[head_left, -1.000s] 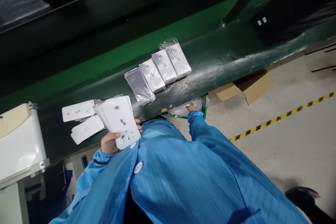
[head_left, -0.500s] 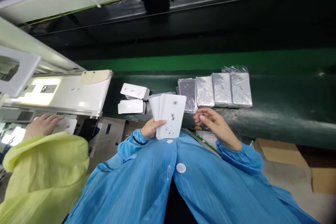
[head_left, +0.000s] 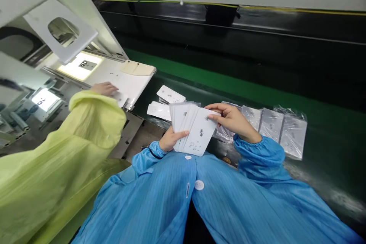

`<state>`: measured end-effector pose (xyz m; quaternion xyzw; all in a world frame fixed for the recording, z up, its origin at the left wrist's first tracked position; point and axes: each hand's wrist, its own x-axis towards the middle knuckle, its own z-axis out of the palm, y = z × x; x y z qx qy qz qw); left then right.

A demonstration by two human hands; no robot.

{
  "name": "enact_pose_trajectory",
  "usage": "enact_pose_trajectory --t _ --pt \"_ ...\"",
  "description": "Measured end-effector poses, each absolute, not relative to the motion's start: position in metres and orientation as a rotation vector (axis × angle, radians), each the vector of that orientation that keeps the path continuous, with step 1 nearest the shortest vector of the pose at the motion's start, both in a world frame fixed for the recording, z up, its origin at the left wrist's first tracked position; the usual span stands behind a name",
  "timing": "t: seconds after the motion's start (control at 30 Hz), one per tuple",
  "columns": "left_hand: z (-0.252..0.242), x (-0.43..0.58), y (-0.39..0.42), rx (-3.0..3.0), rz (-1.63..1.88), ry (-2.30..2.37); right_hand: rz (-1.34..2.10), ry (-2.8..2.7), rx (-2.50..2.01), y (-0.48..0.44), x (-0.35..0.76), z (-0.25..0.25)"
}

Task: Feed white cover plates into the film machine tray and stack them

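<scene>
My left hand [head_left: 170, 140] grips a fanned stack of white cards [head_left: 192, 127] from below, just in front of my blue smock. Fingers of my right hand [head_left: 228, 119] pinch the upper right edge of the front card. Behind the stack, loose white cards [head_left: 166, 101] lie in two small piles on the dark green conveyor ledge [head_left: 328, 148]. Several clear-wrapped packs of cards [head_left: 281, 129] lie in a row on the ledge, right of my right hand.
A co-worker in a yellow smock [head_left: 57, 152] stands at my left, one hand [head_left: 104, 88] resting on a white machine table [head_left: 126, 80]. A white lit fixture [head_left: 61, 34] hangs above it. The green belt [head_left: 228, 84] runs behind the ledge.
My view has swung left. My right hand rose from below the ledge and closed on the top card of the stack. The co-worker came into view.
</scene>
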<state>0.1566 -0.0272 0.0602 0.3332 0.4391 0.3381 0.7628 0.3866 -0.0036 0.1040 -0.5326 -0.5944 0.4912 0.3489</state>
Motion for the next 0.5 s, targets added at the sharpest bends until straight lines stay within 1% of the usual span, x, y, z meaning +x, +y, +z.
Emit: enact_pose_trajectory --t 0.2,0.33,0.5 --pt "0.058 0.147 -0.020 0.698 0.838 0.994 1.480 -1.646 -1.362 0.028 0.370 0.113" --pt "0.049 0.143 -0.016 0.517 0.893 0.957 1.495 -1.586 -1.425 0.040 0.374 0.110" --pt "0.048 0.139 -0.013 0.525 0.922 1.013 1.576 -1.556 -1.458 0.046 0.372 0.104"
